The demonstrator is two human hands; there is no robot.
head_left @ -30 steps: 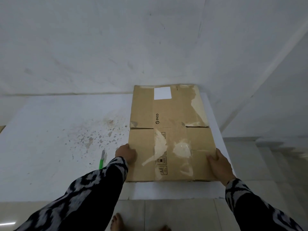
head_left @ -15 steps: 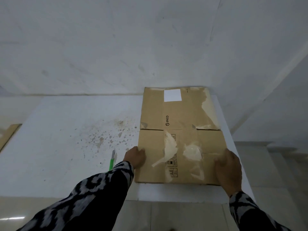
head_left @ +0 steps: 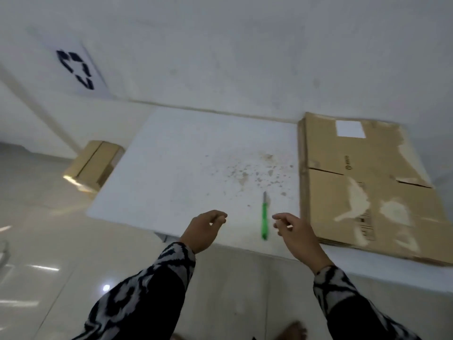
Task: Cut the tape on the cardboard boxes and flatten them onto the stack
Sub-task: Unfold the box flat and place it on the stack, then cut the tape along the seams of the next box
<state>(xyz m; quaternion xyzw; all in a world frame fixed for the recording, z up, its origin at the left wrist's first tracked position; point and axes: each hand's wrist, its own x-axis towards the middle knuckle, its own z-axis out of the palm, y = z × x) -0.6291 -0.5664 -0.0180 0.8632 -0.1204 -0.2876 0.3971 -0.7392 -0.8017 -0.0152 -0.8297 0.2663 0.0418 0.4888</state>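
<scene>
Two forearms extend forward from the lower edge of the view, both in sleeves (head_left: pixel 152 288) of black-and-white patterned fabric reaching to the wrists. Left hand (head_left: pixel 203 229): bare, held in the air, back of the hand up, fingers loosely curled toward the thumb, holding nothing. Right hand (head_left: pixel 297 235): bare, held in the air, fingers loosely bent and pointing left toward the other hand, holding nothing. The two hands are near each other, apart, at similar height.

Recycling corner (bare white walls), recycling sign (head_left: pixel 76 69)
</scene>
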